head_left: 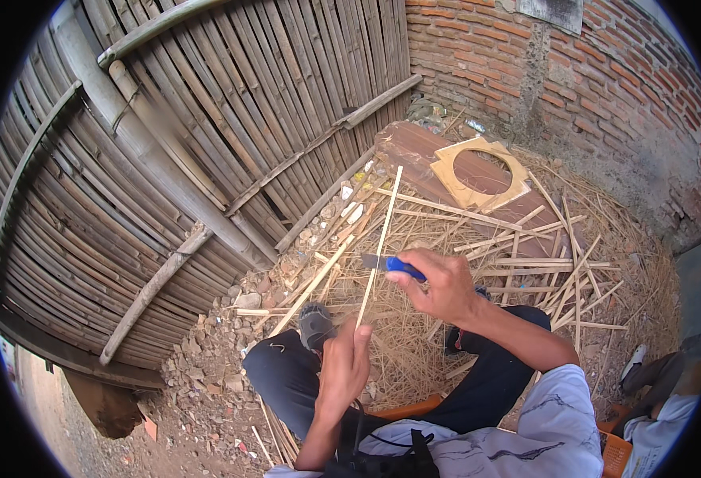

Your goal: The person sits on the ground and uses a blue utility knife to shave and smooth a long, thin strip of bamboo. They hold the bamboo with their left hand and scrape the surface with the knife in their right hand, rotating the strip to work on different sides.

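My left hand [344,362] is closed around the lower end of a pale bamboo strip [387,219], which slants upward and away from me. In my right hand [440,284] is a knife with a blue handle [405,268], the fingers wrapped round it. The knife's short dark blade [371,260] points left and lies against the strip or just over it, near its middle; whether it cuts in, I cannot tell. Thin shavings cover the ground beneath both hands.
Several cut strips [518,239] lie crossed on the right, by a brown board [414,159] and a wooden piece with a round hole [443,177]. A bamboo fence [286,95] stands left, a brick wall [478,64] behind. Another person's leg [645,374] shows at right.
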`<state>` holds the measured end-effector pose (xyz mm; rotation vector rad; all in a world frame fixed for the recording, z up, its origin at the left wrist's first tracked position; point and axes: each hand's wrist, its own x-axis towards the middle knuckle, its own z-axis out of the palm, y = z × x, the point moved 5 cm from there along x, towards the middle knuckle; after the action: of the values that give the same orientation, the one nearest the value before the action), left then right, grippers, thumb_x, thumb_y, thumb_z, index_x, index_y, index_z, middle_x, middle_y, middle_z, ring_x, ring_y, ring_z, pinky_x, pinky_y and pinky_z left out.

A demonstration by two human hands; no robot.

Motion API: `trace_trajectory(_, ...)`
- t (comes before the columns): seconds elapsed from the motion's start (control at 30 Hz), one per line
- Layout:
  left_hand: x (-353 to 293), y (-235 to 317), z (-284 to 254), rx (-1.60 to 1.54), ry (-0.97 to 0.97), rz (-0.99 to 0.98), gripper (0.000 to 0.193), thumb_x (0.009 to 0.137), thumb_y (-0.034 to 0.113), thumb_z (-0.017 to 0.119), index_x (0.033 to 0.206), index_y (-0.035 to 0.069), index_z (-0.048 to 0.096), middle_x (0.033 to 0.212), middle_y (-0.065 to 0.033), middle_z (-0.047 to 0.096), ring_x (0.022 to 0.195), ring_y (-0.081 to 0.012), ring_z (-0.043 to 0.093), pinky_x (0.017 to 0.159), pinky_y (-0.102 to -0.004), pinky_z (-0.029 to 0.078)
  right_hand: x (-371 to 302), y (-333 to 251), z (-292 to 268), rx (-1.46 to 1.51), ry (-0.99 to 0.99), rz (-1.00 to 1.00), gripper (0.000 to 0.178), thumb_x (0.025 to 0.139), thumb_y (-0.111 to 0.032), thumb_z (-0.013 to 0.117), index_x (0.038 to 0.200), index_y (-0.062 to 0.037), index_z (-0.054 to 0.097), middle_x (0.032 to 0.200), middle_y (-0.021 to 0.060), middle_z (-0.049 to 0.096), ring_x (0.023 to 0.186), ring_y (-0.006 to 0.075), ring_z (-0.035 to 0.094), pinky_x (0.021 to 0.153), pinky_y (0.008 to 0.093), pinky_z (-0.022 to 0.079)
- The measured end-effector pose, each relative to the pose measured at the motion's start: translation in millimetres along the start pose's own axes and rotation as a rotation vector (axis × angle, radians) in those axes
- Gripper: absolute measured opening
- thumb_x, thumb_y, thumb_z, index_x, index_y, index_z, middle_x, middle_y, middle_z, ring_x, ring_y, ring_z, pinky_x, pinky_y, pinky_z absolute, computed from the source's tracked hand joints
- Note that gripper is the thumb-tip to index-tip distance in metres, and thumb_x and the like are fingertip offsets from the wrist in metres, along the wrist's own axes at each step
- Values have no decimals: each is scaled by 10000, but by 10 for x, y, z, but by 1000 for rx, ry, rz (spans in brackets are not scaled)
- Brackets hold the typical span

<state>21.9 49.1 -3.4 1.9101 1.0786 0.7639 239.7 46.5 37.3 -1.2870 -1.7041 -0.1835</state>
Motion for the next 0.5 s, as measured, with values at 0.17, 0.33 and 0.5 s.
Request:
trace_trajectory(0.17, -248, -101, -39, 7, -65, -40, 367, 1199, 265, 480, 986, -26, 548, 650, -257, 525, 610, -505, 565, 583, -519, 424, 313, 434, -429, -30, 121, 211, 279, 1032, -300, 790, 1081, -26, 764, 815, 124, 776, 639, 251, 747, 565, 361, 553)
trace_trajectory(0.33, -128, -132, -91, -32, 8, -76, 362, 1197, 260, 485, 977, -23, 539, 655, -250, 533, 616, -500, 570, 585, -524, 419, 109, 187, -172, 45, 6, 87, 266, 1014, -286, 809, 1068, -31, 756, 863, 104, 780, 650, 246, 747, 565, 362, 559)
trace_trajectory(0.5, -56, -99, -95, -41, 24, -72, 315, 1183, 243, 525, 1017, -20, 577, 667, -232, 561, 595, -450, 580, 588, -506, 433, -76, -99, 79, 82, -144, -25, 257, 983, -286, 819, 1063, -52, 749, 878, 101, 774, 648, 274, 747, 555, 384, 573)
